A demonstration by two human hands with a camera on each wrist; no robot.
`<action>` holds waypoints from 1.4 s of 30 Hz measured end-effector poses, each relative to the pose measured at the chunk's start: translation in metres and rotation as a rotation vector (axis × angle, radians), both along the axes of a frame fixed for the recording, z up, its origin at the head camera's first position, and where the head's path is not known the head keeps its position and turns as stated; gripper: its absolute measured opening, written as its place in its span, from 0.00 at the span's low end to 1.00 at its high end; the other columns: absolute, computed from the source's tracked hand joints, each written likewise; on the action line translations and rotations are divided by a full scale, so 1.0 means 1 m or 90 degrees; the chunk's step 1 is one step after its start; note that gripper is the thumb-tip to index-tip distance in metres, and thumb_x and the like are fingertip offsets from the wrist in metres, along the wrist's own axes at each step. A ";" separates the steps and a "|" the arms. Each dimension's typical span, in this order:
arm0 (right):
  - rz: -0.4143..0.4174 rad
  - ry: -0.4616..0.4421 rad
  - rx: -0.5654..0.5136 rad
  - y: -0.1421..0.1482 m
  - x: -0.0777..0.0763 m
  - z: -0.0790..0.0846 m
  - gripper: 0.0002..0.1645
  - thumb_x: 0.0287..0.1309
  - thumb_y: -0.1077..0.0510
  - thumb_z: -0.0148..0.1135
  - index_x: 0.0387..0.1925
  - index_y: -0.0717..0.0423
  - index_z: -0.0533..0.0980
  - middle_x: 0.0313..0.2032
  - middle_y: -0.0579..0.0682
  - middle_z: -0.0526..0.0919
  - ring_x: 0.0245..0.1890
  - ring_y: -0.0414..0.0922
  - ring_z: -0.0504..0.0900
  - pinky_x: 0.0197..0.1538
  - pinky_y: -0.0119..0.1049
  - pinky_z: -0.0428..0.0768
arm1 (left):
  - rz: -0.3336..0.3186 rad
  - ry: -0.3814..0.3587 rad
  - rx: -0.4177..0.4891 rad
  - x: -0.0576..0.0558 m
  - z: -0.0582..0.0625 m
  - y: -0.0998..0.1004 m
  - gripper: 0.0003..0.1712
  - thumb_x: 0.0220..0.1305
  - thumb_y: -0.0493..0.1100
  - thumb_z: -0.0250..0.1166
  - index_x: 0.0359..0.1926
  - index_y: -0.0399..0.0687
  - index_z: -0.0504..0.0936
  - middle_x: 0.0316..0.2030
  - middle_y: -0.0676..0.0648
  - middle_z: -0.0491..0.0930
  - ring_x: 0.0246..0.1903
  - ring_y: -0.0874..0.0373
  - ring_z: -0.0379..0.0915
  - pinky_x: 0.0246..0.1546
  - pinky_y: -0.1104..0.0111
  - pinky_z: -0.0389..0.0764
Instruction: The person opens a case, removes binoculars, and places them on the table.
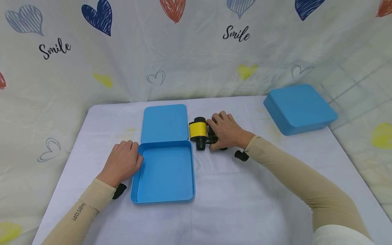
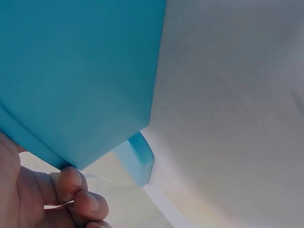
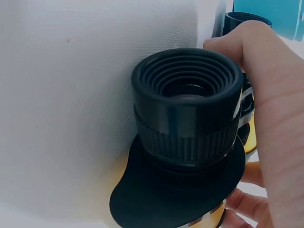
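Observation:
On the white-covered table lies an open blue case [image 1: 165,177], its lid [image 1: 165,123] folded flat behind it. My left hand [image 1: 121,160] grips the case at the left wall, thumb over the rim. From the left wrist view, its fingertips [image 2: 71,180] curl at the case's lower corner. Right of the case, my right hand [image 1: 227,132] holds yellow-and-black binoculars [image 1: 198,130], fingers over the far side and thumb on the near side. A black ribbed eyepiece [image 3: 187,123] fills the middle of the right wrist view; the hand covers the right half of the binoculars in the head view.
A second blue case [image 1: 300,109], shut, sits at the table's back right corner. Behind the table hangs a white cloth [image 1: 190,54] printed with hearts and "Smile". Black wrist cameras [image 1: 241,156] show under both sleeves.

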State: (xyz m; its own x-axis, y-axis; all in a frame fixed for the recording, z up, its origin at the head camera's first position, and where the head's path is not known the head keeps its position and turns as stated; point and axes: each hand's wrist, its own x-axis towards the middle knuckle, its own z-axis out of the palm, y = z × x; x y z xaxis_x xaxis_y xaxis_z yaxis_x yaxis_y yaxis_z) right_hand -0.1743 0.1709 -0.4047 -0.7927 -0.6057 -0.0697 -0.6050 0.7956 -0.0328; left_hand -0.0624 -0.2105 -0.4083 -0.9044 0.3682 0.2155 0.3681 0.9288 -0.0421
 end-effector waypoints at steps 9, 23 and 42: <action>-0.004 -0.027 -0.017 0.010 0.005 0.005 0.61 0.47 0.28 0.75 0.74 0.53 0.64 0.63 0.58 0.70 0.63 0.59 0.65 0.60 0.55 0.67 | -0.025 0.013 -0.025 -0.002 0.003 0.002 0.12 0.62 0.37 0.62 0.24 0.40 0.69 0.18 0.46 0.62 0.20 0.53 0.59 0.24 0.66 0.58; -0.027 -0.052 -0.057 0.026 0.008 0.013 0.62 0.51 0.22 0.69 0.76 0.52 0.62 0.68 0.59 0.68 0.68 0.62 0.63 0.67 0.63 0.65 | 0.011 -0.048 -0.062 -0.006 0.028 0.009 0.26 0.68 0.56 0.68 0.38 0.33 0.79 0.26 0.40 0.75 0.29 0.47 0.72 0.28 0.59 0.73; -0.118 -0.028 -0.108 0.086 0.008 0.029 0.55 0.61 0.28 0.65 0.77 0.54 0.60 0.70 0.63 0.65 0.68 0.63 0.60 0.63 0.62 0.65 | -0.056 0.040 0.031 -0.037 0.071 0.077 0.25 0.71 0.56 0.66 0.38 0.36 0.75 0.27 0.41 0.72 0.27 0.48 0.68 0.26 0.63 0.67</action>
